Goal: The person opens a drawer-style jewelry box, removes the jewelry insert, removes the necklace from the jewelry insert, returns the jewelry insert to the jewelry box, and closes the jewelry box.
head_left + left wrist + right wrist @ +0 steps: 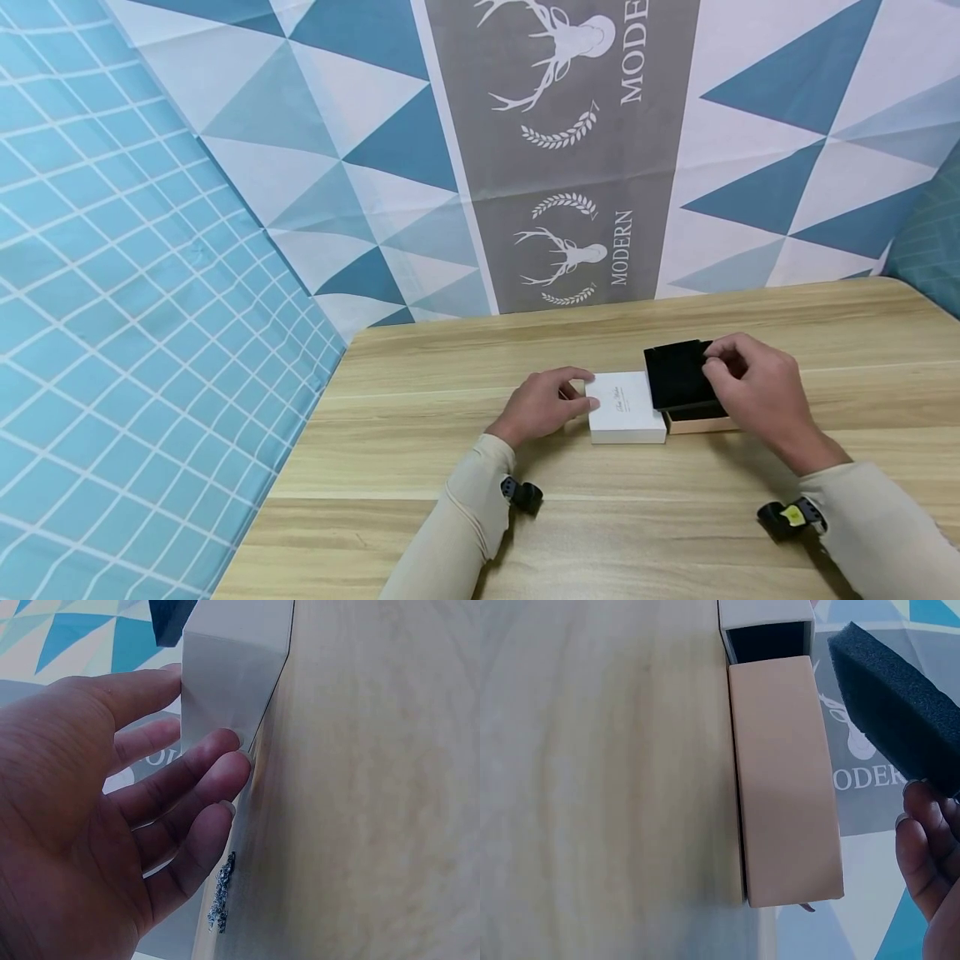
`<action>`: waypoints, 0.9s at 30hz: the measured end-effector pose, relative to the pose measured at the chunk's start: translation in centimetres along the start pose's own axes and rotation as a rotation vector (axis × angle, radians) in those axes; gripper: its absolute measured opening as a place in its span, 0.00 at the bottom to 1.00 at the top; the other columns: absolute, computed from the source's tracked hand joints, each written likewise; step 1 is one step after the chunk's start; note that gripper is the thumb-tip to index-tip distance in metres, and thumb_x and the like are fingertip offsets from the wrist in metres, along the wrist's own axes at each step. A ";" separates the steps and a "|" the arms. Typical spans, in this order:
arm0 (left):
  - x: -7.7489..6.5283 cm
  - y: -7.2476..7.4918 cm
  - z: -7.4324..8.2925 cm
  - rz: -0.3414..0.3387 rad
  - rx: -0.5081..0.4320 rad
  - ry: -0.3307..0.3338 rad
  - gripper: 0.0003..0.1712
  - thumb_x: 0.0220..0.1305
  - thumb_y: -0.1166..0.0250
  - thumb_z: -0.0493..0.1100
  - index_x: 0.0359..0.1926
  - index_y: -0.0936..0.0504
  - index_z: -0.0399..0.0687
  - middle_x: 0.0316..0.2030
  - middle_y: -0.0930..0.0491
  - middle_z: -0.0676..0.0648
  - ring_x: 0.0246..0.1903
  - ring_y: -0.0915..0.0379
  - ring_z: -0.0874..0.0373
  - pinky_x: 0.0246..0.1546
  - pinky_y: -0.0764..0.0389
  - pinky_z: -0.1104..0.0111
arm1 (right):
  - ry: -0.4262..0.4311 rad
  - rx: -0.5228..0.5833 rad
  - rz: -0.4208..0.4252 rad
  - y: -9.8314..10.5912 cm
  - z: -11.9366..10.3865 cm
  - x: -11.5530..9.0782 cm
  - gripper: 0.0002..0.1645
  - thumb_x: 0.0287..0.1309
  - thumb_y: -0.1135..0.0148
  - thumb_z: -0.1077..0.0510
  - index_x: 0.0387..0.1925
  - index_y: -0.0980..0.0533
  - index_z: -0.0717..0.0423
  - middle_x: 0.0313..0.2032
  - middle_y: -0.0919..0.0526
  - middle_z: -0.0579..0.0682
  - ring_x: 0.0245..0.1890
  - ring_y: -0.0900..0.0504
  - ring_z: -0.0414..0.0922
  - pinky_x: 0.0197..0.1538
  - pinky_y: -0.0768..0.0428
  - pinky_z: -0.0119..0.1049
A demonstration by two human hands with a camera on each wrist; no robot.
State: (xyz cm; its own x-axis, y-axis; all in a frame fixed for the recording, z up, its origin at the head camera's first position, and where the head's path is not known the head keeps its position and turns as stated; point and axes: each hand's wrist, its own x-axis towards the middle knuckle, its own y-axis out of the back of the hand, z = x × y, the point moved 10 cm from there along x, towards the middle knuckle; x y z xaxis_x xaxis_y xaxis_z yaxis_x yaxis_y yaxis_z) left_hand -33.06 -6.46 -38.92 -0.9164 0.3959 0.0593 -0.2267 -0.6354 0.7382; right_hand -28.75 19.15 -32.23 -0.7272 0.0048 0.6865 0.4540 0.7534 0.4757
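Note:
A white box sleeve (622, 407) with small printed script lies flat on the wooden table. From its right end juts a tan drawer (787, 780) with a dark inside. My left hand (542, 406) is at the sleeve's left end. Its thumb and index fingertips rest on the sleeve's edge, while the other fingers hang relaxed beside the end face in the left wrist view. Above the drawer, a square black foam pad (678, 375) is raised and tilted. My right hand (761, 396) pinches the pad by its right edge between thumb and fingers.
The wooden table (420, 467) extends around the box on all sides. A patterned cloth (570, 167) with deer and triangles hangs behind its far edge. Blue checked cloth (135, 292) borders the left side. A teal padded shape (930, 225) stands at the far right.

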 end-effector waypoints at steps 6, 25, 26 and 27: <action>0.0 0.0 0.0 -0.001 -0.001 -0.001 0.21 0.66 0.32 0.56 0.59 0.18 0.63 0.32 0.17 0.60 0.29 0.23 0.67 0.32 0.24 0.69 | -0.028 0.014 0.000 0.2 0.8 0.0 0.05 0.59 0.39 0.67 0.36 0.18 0.59 0.28 0.19 0.51 0.24 0.31 0.35 0.29 0.34 0.24; -0.1 0.0 0.0 0.007 -0.031 0.008 0.21 0.65 0.30 0.55 0.57 0.17 0.62 0.32 0.17 0.60 0.29 0.23 0.67 0.30 0.23 0.69 | -0.094 0.003 -0.015 0.7 2.8 -0.1 0.05 0.63 0.40 0.65 0.37 0.18 0.60 0.27 0.19 0.51 0.23 0.30 0.34 0.30 0.34 0.25; -0.1 0.0 0.0 0.007 -0.030 0.009 0.21 0.65 0.30 0.55 0.58 0.17 0.62 0.32 0.17 0.60 0.29 0.23 0.67 0.30 0.23 0.69 | -0.094 0.003 -0.015 0.7 2.8 -0.1 0.05 0.63 0.40 0.65 0.36 0.18 0.60 0.27 0.19 0.51 0.23 0.30 0.34 0.30 0.34 0.25; 0.0 0.0 0.0 0.007 -0.030 0.009 0.21 0.65 0.30 0.55 0.58 0.17 0.62 0.32 0.17 0.60 0.29 0.23 0.67 0.30 0.23 0.69 | -0.095 0.003 -0.015 0.7 2.8 -0.1 0.06 0.63 0.40 0.65 0.36 0.18 0.60 0.27 0.19 0.52 0.23 0.30 0.34 0.30 0.34 0.25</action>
State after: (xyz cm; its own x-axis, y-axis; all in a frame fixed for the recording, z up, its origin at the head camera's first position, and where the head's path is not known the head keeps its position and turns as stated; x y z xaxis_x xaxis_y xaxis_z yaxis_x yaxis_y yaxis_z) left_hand -33.02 -6.49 -38.98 -0.9209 0.3854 0.0577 -0.2301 -0.6574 0.7175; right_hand -29.82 21.56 -33.51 -0.7794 0.0554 0.6240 0.4413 0.7556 0.4841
